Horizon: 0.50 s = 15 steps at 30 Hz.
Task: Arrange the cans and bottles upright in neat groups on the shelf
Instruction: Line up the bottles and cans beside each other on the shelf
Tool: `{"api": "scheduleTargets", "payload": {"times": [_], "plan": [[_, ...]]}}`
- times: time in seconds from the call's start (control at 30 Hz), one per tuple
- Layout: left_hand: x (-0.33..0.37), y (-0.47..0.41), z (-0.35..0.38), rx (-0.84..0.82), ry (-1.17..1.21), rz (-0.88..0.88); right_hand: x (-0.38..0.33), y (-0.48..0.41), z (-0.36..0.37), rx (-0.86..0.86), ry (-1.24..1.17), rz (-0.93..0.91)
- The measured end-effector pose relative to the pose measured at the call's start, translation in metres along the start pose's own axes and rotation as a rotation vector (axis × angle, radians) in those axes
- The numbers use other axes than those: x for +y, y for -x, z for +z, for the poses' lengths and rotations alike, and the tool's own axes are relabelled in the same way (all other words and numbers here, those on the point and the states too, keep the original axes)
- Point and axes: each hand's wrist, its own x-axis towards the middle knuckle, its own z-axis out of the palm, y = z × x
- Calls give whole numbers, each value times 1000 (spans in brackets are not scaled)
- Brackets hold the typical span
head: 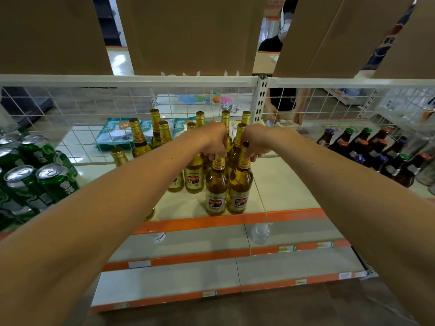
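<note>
Bottles [240, 182] at the shelf [289, 184] front stand upright, side by side. Left hand [215, 143] and right hand [253, 143] each grip one neck, apparently squaring the pair into its group.

You can read 雪花 in white on the green cans [58, 182], left of the gold bottles [216, 184]. The bottles' red-and-white labels carry characters too small to read. Up to their right, a blue pack [386, 43] shows the Pepsi globe.
</note>
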Motion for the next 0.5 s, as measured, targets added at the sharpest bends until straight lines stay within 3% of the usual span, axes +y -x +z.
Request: {"api": "scheduleTargets", "payload": {"times": [0.2, 0.37, 0.5], "plan": [[-29, 36, -31, 52, -17, 43, 0, 2, 9, 41, 104, -36], [-103, 77, -80, 96, -60, -146, -34, 0, -28, 156, 1, -107], [-155, 101, -78, -19, -36, -290, -79, -20, -37, 247, 43, -176]]}}
